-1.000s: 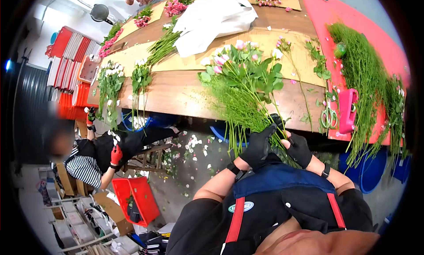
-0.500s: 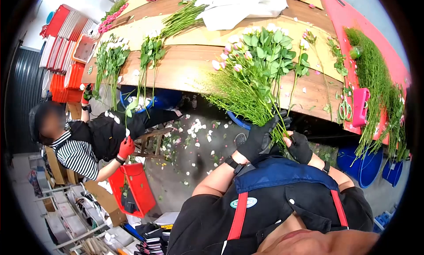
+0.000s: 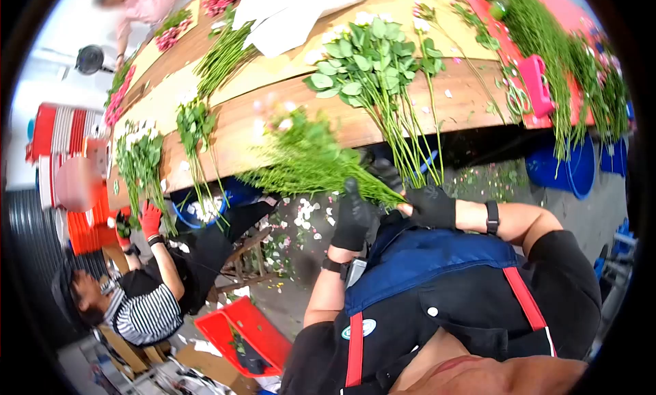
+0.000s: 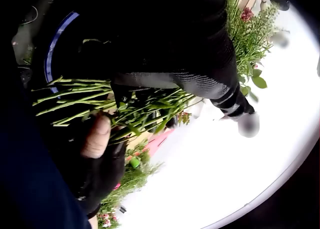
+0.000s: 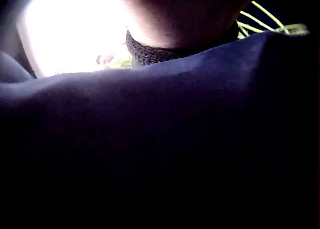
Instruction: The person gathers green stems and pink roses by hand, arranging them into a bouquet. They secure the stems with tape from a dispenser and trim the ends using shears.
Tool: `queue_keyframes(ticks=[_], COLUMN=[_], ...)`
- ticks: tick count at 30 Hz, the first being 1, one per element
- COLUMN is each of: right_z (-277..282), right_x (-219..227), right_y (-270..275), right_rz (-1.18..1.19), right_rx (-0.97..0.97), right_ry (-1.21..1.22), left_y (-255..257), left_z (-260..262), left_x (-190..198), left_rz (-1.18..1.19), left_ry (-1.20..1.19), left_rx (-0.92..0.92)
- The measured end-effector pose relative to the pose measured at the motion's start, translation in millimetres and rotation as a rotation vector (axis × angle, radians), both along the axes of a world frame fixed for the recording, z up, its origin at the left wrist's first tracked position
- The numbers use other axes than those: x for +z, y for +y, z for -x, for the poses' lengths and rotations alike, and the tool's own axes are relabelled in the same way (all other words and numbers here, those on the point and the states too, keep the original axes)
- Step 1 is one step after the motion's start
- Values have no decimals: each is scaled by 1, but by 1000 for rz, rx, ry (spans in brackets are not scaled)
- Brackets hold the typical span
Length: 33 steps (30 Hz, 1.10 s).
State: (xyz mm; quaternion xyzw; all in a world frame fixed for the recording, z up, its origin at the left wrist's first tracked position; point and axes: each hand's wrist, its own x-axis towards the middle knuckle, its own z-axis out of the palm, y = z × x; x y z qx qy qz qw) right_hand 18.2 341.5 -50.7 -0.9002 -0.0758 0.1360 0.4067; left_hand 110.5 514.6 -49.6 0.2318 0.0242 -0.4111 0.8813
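Note:
In the head view, my left hand [image 3: 352,221], thumb raised, holds a bunch of fine greenery and pink roses [image 3: 304,156], tilted left with its stems towards me. Against the lower stems lies the bare thumb tip of my right hand [image 3: 432,207], which pinches them. A leafy white-rose bunch [image 3: 372,63] rests on the table, its stems crossing the edge down to my right hand; whether that hand grips them, I cannot tell. The left wrist view shows cut stems [image 4: 75,96] between my left hand [image 4: 175,59] and right hand [image 4: 97,159]. Apron fabric fills most of the right wrist view.
The wooden table [image 3: 273,132] carries white sheeting [image 3: 287,12]. Pink holder [image 3: 536,84], scissors [image 3: 517,98] and long greenery [image 3: 547,39] are right. A blue bucket [image 3: 564,166] stands below. Left, a person in a striped shirt [image 3: 147,313] sits near a red crate [image 3: 249,333].
The greenery bunch has swung left, apart from the leafy white-rose bunch, which now rests farther onto the table. My left hand has shifted left, with its thumb raised. The head view has turned.

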Motion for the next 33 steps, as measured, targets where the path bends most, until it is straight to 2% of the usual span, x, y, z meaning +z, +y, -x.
queue_keyframes(ticks=[1, 2, 5, 6, 7, 8, 9, 10, 11, 15, 17, 20, 22, 23, 27, 28, 29, 30, 31, 32, 33], right_z=[-6, -8, -27, -48, -70, -86, -111, -128, -144, -175, -182, -164, -157, -146, -102, -91, -85, -74, -61, -53, -46], right_x=[4, 9, -11, -1, 11, -1, -9, -12, -13, -75, -90, -85, -91, -74, -47, -41, -24, -18, -8, -5, -5], right_y=[4, 10, -1, -14, -22, -31, -49, -57, -63, -60, -64, -63, -76, -75, -78, -72, -62, -59, -55, -48, -41], right_rz=[67, 103, -129, -208, -173, -236, 62, 198, 231, 492, 406, 221, 204, 196, 142, 78, 19, 121, 194, 241, 285], right_rx=[40, 52, 192, 187, 3, -273, -393, -492, -574, -517, -540, -762, -818, -820, -737, -730, -704, -655, -584, -525, -464], right_ry=[10, 59, 51, 265, 249, 148, 183, 19, 160, 138, 279, -133, -240, -272, -457, -464, -578, -572, -426, -459, -491], left_y=[6, 5, 25, 21, 22, 24, 26, 24, 21, 12, 11, 17, 21, 22, 12, 10, 7, 3, 1, -2, -6], left_z=[-6, -10, -20, -19, -20, -22, -24, -23, -23, -27, -30, -38, -44, -46, -54, -56, -58, -59, -59, -59, -59], left_x=[-6, 3, -53, -31, -30, -30, -30, -30, -33, -35, -35, -44, -53, -54, -52, -51, -45, -35, -30, -48, -35], left_rz=[-77, -270, 42, -117, -123, -128, -133, -175, -188, -208, -231, -229, -215, -189, -135, -136, -169, -203, -242, -115, -83], left_ry=[68, 102, 114, 147, 178, 210, 241, 205, 187, 143, 122, 147, 149, 135, 144, 165, 135, 108, 85, 64, 112], left_rx=[6, 116, 144, 213, 203, 197, 192, 196, 185, 142, 130, 102, 71, 70, 71, 73, 75, 78, 80, 56, 71])
